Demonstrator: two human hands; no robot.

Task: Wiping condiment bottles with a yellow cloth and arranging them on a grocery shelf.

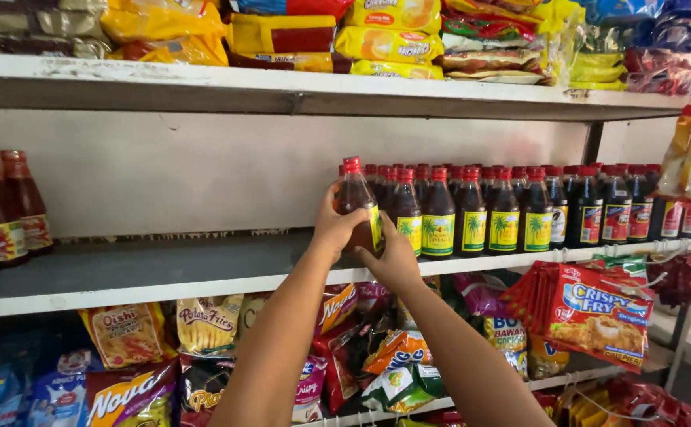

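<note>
Now my left hand and right hand wrap the red-capped vinegar bottle; it looks heavy, smooth, maybe breakable, so hold its belly.

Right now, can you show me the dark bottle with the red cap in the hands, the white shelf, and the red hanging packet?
dark red-capped bottle [355, 202], head view, glass shoulder
white shelf [163, 286], head view, front edge
red hanging packet [598, 315], head view, front face

Bottle at centre: glossy clear plastic or glass, dark liquid, red plastic cap, shiny paper label.
Shelf at middle left: matt white paint, chipped and scuffed.
Snack bags at lower right: glossy crinkled plastic film.
</note>
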